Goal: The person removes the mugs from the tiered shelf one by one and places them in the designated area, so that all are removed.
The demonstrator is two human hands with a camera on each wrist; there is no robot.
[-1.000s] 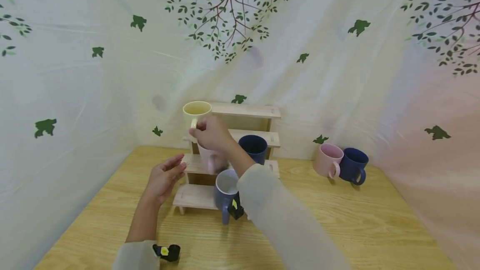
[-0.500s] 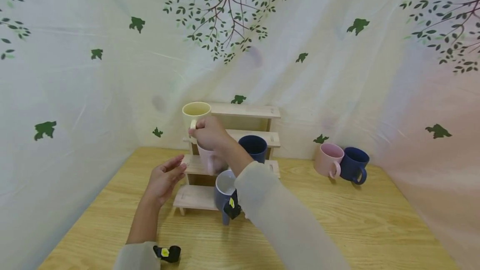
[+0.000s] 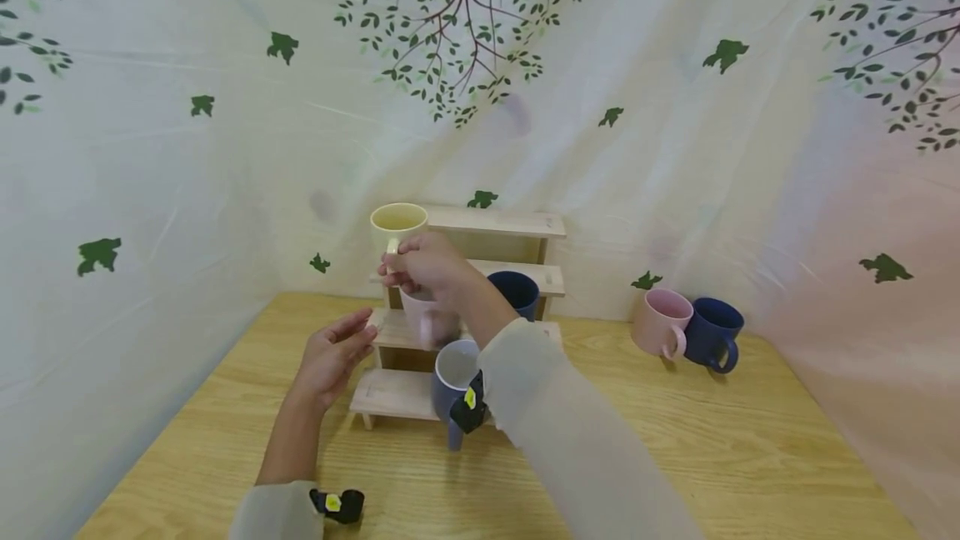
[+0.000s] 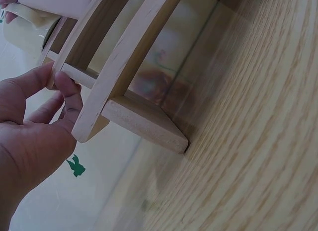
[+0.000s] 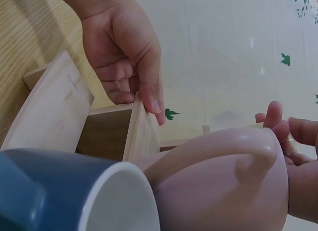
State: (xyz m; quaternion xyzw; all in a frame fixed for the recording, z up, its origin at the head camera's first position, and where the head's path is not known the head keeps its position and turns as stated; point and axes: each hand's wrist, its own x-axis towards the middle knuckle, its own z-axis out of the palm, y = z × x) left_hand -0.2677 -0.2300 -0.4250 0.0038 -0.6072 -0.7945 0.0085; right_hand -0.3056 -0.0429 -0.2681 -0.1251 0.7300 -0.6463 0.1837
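Note:
My right hand pinches the handle of a pale yellow mug at the left end of the top tier of a stepped wooden shelf. The mug is upright, its base hidden. At the shelf's left side, my left hand grips the end of a plank, thumb and fingers on either side. Below the right hand, a pale pink mug stands on a lower tier. A blue-grey mug with a white inside sits on the bottom tier. Partly behind the right forearm is a navy mug.
A pink mug and another navy mug stand side by side on the wooden table at the right, handles toward me. A white cloth with leaf prints hangs behind and around the table.
The right hand's fingers have shifted slightly at the yellow mug's handle, lower fingers now more spread. The left hand and the mugs stay in place; the head view sways a little.

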